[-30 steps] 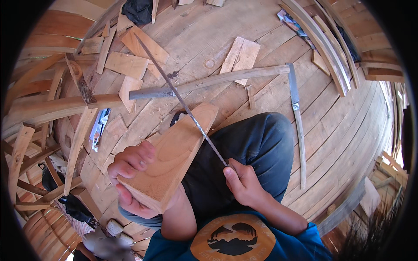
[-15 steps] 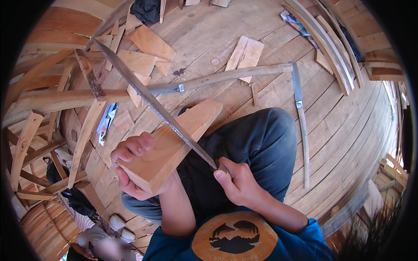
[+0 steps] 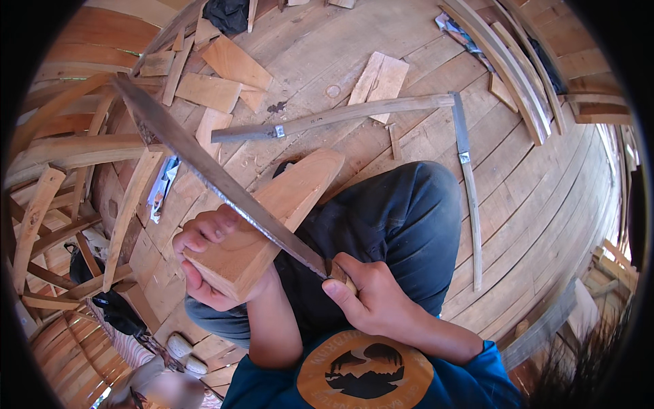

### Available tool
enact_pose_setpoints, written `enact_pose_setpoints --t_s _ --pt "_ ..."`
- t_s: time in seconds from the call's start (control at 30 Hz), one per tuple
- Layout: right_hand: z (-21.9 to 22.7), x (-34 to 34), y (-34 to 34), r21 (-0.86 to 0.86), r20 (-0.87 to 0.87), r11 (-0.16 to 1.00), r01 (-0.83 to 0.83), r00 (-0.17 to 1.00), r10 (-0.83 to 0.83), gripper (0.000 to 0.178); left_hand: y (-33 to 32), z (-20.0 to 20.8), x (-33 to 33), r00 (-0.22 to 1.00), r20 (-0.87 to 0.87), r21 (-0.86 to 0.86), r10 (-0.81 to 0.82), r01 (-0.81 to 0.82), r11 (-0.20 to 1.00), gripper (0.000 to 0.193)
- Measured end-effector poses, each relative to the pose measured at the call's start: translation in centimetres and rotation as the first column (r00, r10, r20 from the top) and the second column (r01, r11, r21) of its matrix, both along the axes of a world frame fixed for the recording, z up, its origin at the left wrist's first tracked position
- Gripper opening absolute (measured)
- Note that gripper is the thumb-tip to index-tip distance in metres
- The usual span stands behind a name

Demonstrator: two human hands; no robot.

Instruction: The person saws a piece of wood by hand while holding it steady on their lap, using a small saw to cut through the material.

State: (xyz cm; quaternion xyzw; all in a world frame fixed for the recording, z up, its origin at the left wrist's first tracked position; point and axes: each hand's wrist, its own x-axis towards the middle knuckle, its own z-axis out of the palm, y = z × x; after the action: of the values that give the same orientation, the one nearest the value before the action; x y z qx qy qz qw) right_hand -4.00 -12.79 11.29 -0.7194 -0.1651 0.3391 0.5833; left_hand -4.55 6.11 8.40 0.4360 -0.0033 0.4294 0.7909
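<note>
My left hand [image 3: 208,238] is closed around the lower end of a tapered wooden block [image 3: 235,266] above my lap. The block's narrower, rounded end points away from me. In my right hand [image 3: 371,290] is the short wooden handle of a machete [image 3: 197,160], a long, dark blade with a bright edge. That blade slants up and left across the block; whether it touches the wood, I cannot tell. My right fingers wrap the handle, with the thumb toward the blade.
Thin angled strips [image 3: 368,109] lie on the plank floor [image 3: 531,225] ahead and right. Several wood offcuts [image 3: 238,61] are scattered at the far left. Curved timbers [image 3: 136,211] stand close on the left, and long boards [image 3: 501,68] lie far right. A person [image 3: 170,388] sits lower left.
The machete's handle has moved slightly left and down, and its blade now crosses the block nearer my left hand. The block and left hand have barely moved.
</note>
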Motion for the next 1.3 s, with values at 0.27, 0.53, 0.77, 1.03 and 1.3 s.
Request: enact_pose_setpoints --t_s 0.27,0.53,0.77,1.03,1.3 --pt "-1.7 0.0 -1.4 -0.118 -0.061 0.990 0.078 0.994 -0.086 0.037 -0.7 0.3 -0.2 0.998 -0.037 0.147 -0.049 0.054 0.988 0.027" --pt "-3.4 0.5 -0.9 -0.091 -0.053 0.993 0.078 0.995 -0.083 0.037 -0.4 0.3 0.2 0.999 -0.045 0.083 -0.011 0.015 0.996 0.026" --pt "-2.4 0.2 -0.7 -0.034 0.035 0.999 0.017 0.999 -0.016 0.039 0.1 0.0 -0.2 1.000 -0.011 0.093 0.017 -0.016 0.996 0.027" --pt "-1.9 0.1 -0.3 -0.056 -0.029 0.997 0.050 0.998 -0.052 0.038 0.3 -0.1 -0.4 1.000 -0.015 0.079 0.006 -0.005 0.997 0.026" --pt "-5.1 0.3 -0.5 -0.154 -0.051 0.981 0.117 0.991 -0.126 0.039 0.6 0.0 -0.5 0.999 -0.032 0.071 0.001 0.001 0.997 0.025"
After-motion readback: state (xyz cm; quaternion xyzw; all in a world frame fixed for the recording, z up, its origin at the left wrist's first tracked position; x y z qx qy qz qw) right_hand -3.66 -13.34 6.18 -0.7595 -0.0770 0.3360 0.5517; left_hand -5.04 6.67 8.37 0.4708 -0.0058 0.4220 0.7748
